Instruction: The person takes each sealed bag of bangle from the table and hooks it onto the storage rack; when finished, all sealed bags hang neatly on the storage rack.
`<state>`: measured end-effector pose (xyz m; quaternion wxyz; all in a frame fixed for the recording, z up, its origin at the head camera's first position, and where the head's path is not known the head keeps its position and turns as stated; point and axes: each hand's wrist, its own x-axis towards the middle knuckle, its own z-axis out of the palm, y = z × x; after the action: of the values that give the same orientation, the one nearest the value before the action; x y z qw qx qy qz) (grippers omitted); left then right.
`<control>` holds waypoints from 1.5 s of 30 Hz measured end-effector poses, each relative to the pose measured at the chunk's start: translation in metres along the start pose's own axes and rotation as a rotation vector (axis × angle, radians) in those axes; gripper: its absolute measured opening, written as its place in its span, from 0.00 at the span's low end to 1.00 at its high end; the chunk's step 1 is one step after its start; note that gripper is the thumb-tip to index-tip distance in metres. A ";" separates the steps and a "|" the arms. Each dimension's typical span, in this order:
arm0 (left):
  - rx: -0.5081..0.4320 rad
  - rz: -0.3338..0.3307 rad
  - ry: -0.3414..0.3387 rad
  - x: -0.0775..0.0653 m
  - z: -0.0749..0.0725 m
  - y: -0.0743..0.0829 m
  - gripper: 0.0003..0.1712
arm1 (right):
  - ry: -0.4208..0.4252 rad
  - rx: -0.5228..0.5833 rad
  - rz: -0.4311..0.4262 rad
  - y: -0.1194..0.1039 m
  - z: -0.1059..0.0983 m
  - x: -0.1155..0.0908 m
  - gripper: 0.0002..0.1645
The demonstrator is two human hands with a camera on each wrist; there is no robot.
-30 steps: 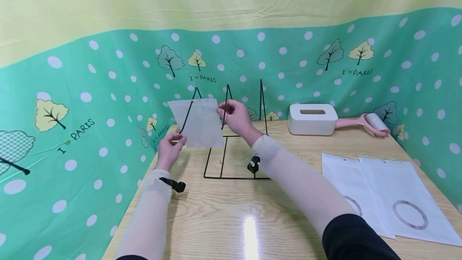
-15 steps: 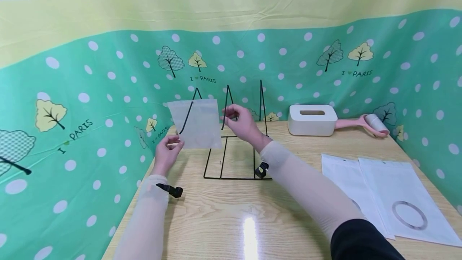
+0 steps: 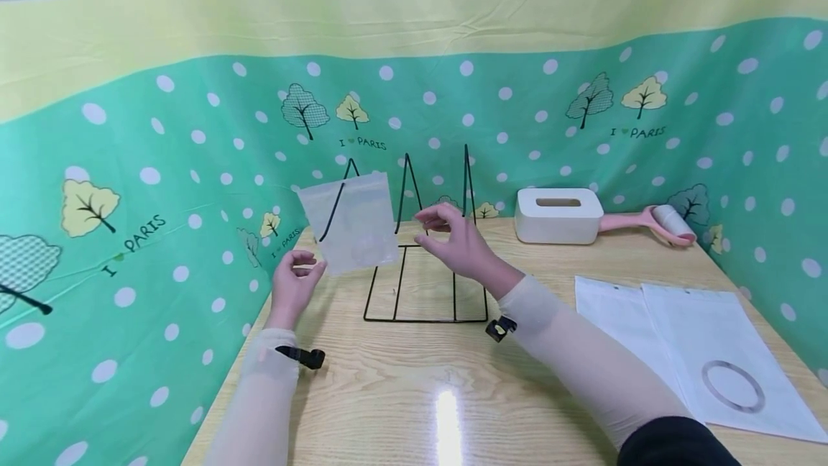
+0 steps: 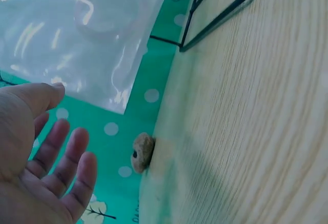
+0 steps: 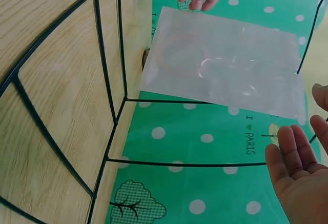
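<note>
A translucent white plastic bag [image 3: 362, 225] hangs from the left arm of a black wire rack [image 3: 427, 320], its lower edge slightly tilted. In the right wrist view, that arm pokes through near one end of the bag [image 5: 225, 62]. My left hand [image 3: 294, 286] is just off the bag's lower left corner, fingers loosely bent and holding nothing. The left wrist view has its thumb overlapping the bag's edge [image 4: 97, 44]. To the right of the bag my right hand [image 3: 466, 247] is in the air before the rack, thumb and fingers apart with nothing between them.
Two larger white bags [image 3: 731, 351] lie overlapping on the right of the wooden table [image 3: 388, 394]. Behind them stand a white tissue box [image 3: 558, 225] and a pink lint roller [image 3: 647, 221]. A small brown stone-like piece [image 4: 142, 152] sits by the table edge. Green cloth [image 3: 194, 236] walls the sides and back.
My right hand has let go of the bag and drawn away to the right and down. My left hand has come off its lower corner. The bag now hangs tilted.
</note>
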<state>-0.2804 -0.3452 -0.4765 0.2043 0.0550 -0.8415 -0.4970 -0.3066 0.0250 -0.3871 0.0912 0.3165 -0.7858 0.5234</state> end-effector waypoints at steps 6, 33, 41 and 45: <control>-0.016 0.062 0.037 -0.019 0.004 0.013 0.21 | 0.021 -0.066 -0.017 -0.009 -0.014 -0.019 0.17; 0.023 0.146 -0.231 -0.060 0.041 0.028 0.17 | 0.292 -0.233 -0.128 -0.010 -0.130 -0.101 0.21; 0.041 0.102 -0.327 -0.065 0.047 0.026 0.22 | 0.427 -0.243 -0.107 -0.018 -0.163 -0.113 0.21; 0.045 0.085 -0.375 -0.067 0.051 0.020 0.27 | 0.470 -0.213 -0.098 -0.020 -0.178 -0.118 0.19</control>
<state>-0.2377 -0.2736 -0.5001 0.0636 -0.0697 -0.8772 -0.4707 -0.2360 0.2244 -0.3505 0.3293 0.2123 -0.7775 0.4919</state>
